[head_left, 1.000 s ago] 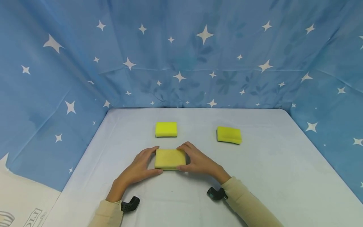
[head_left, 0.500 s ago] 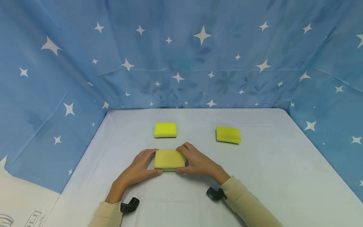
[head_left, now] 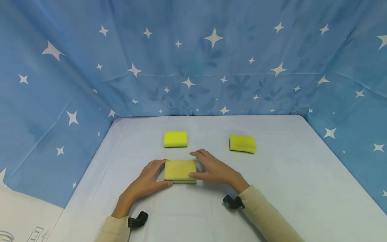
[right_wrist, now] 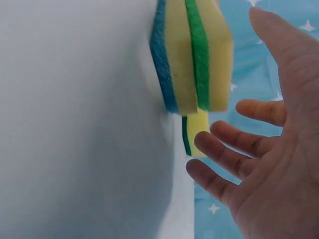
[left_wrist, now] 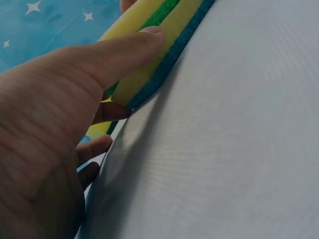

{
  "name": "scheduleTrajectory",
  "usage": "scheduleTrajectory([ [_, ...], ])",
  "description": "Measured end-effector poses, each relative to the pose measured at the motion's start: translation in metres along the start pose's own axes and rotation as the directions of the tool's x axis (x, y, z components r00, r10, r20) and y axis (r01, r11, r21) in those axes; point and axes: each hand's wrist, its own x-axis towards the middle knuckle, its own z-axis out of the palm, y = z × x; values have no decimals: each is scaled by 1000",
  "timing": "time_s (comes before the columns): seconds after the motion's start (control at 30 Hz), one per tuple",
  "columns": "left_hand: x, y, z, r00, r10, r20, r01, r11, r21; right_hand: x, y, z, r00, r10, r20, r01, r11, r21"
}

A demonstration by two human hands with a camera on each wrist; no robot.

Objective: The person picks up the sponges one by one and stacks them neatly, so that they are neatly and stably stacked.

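Two yellow sponges lie stacked on the white table. The upper sponge (head_left: 180,169) has a green scouring layer underneath; the lower sponge (right_wrist: 179,59) has a blue one. Thumb on the near side and fingers at the far left corner, my left hand (head_left: 146,179) grips the stack's left end. In the left wrist view the thumb (left_wrist: 132,52) presses across the edge of both sponges. My right hand (head_left: 219,171) is at the stack's right end with fingers spread, apart from the sponges in the right wrist view.
Farther back lie a yellow sponge (head_left: 175,139) behind the stack and another yellow sponge (head_left: 242,144) to the right. A blue star-patterned curtain (head_left: 193,60) surrounds the back and sides of the white table (head_left: 287,188).
My right hand has released the stack's right end and moved slightly right, its fingers opening. The left hand keeps its grip, and the stack has stayed in place.
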Motion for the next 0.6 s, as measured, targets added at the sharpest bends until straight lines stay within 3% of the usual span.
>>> scheduleTrajectory([
  [0.6,-1,-1,-1,1000,12,4,-12,1000,-6,-11,24,-37,988,84,-129,-71,992,104],
])
